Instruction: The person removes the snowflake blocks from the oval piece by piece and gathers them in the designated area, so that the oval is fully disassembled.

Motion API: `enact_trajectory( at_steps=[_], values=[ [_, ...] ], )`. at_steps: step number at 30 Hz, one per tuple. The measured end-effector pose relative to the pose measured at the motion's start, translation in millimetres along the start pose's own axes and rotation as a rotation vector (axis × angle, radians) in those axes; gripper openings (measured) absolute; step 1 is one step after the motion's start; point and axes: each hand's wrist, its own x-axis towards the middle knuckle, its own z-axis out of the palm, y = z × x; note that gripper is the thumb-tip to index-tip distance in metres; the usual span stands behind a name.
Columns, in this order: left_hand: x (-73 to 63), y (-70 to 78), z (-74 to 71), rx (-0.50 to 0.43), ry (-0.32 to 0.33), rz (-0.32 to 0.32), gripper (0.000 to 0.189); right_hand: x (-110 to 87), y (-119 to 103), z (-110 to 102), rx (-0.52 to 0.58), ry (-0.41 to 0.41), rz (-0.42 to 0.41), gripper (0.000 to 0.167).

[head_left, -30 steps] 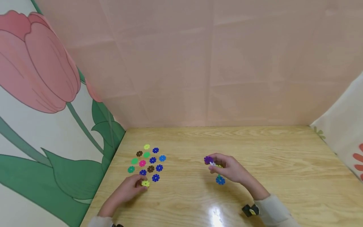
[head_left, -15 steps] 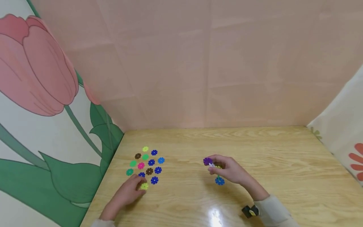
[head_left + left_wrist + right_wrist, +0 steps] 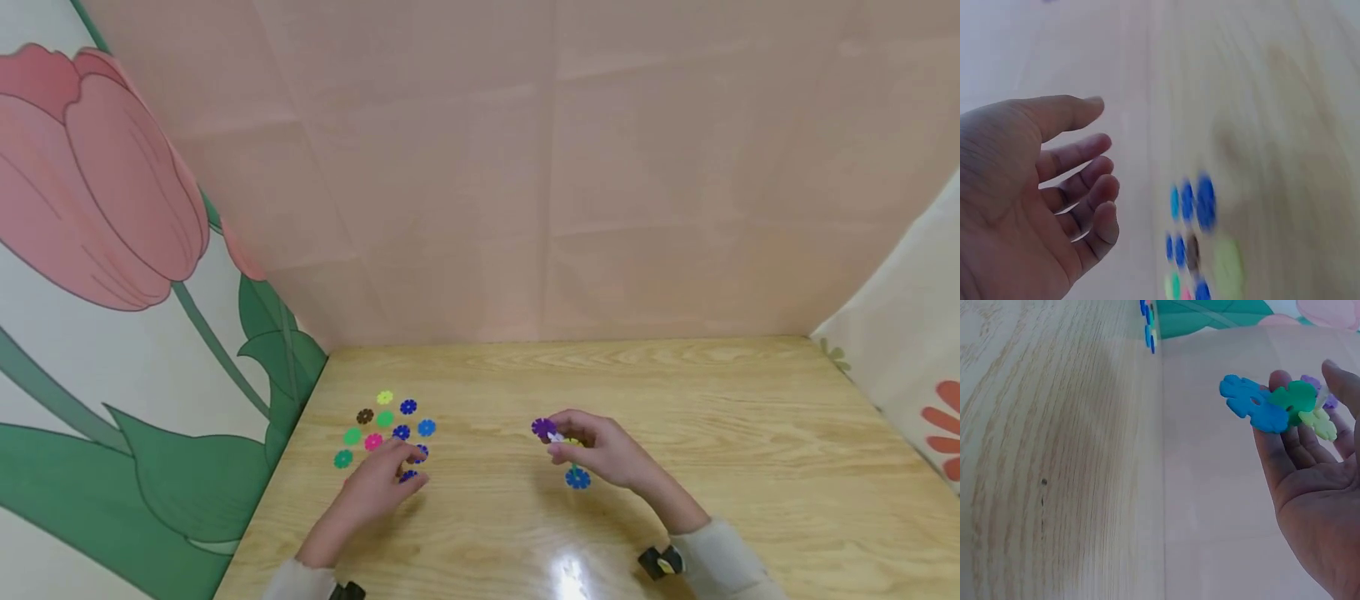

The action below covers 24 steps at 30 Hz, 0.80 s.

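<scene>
My right hand [image 3: 603, 454] holds a joined chain of flower-shaped snowflake discs above the table. The right wrist view shows its blue disc [image 3: 1254, 403], green disc [image 3: 1294, 400], pale yellow disc [image 3: 1318, 424] and, partly behind the fingers, a purple disc [image 3: 1311, 381]; a whitish disc sits between them. Over the near side of the loose discs hovers my left hand [image 3: 378, 482], fingers loosely bent and holding nothing. Below it, a yellow disc [image 3: 1229, 269] lies on the table, hidden by the hand in the head view. Dark blue discs [image 3: 1206, 203] lie close by.
Several loose discs lie spread on the wooden table [image 3: 712, 417], among them a pink disc [image 3: 372, 442], a brown disc [image 3: 364, 416] and a light blue disc [image 3: 427, 427]. A pink backdrop [image 3: 450, 208] rises behind, with a tulip-printed sheet [image 3: 97, 350] on the left.
My left hand has left the near yellow disc and shifted right and forward over the dark blue discs. My right hand keeps its hold on the chain, almost still.
</scene>
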Motion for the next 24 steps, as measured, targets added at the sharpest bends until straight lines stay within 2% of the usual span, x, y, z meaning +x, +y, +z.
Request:
enact_trajectory(
  at_steps=[5, 8, 14, 19, 24],
  values=[
    [16.9, 34.1, 8.6, -0.032, -0.011, 0.142, 0.032, 0.6, -0.7, 2.7, 0.001, 0.005, 0.001, 0.03],
    [25.4, 53.4, 14.2, -0.068, 0.008, 0.19, 0.033, 0.7, -0.4, 4.8, -0.016, 0.004, 0.0, 0.032],
    [37.3, 84.9, 22.0, -0.159, 0.036, 0.244, 0.036, -0.5, -0.4, 7.9, -0.043, 0.028, -0.006, 0.03],
    [44.5, 100.3, 27.0, -0.177, 0.052, 0.284, 0.038, 0.3, 0.1, 9.1, -0.035, 0.028, -0.016, 0.028],
    [49.3, 106.9, 31.9, -0.195, 0.062, 0.302, 0.034, 1.4, -0.1, 9.6, -0.011, 0.009, -0.028, 0.028]
  ],
)
